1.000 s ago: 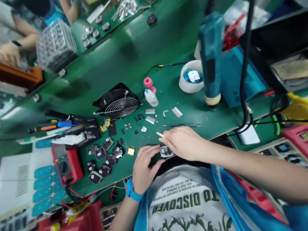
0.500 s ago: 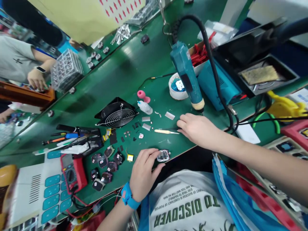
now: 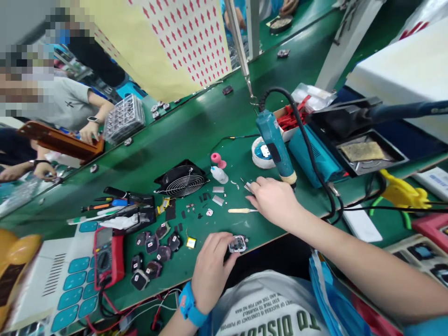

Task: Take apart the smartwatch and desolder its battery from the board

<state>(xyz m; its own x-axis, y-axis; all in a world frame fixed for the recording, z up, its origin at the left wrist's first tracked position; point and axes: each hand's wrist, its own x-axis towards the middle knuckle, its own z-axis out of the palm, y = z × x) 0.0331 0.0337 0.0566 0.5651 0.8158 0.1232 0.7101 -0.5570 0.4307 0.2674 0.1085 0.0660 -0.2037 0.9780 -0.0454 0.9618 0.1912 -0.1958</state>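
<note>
My left hand (image 3: pixel 214 255) rests at the table's front edge, thumb and fingers gripping the side of a small watch case (image 3: pixel 238 243) with its inside showing. Farther forward, my right hand (image 3: pixel 273 201) has its fingers curled over a small grey strip (image 3: pixel 248 186), which they partly cover. Just below that hand lies a thin tool with a cream handle (image 3: pixel 240 211), its tip beside the thumb. Two more grey strips (image 3: pixel 218 200) and several tiny parts lie left of it. A small yellow battery (image 3: pixel 191 242) sits beside my left hand.
A teal electric screwdriver (image 3: pixel 276 144) hangs close behind my right hand. A black fan (image 3: pixel 184 181), a white bottle (image 3: pixel 219 175) and a round white tub (image 3: pixel 261 158) stand beyond. Several watch cases (image 3: pixel 152 243) and a red multimeter (image 3: pixel 108 256) lie left. Co-workers sit across the table.
The view has tilted up, so the scene sits lower. My right hand has moved left and forward from beside the thin tool's tip onto the grey strip. My left hand stays at the watch case.
</note>
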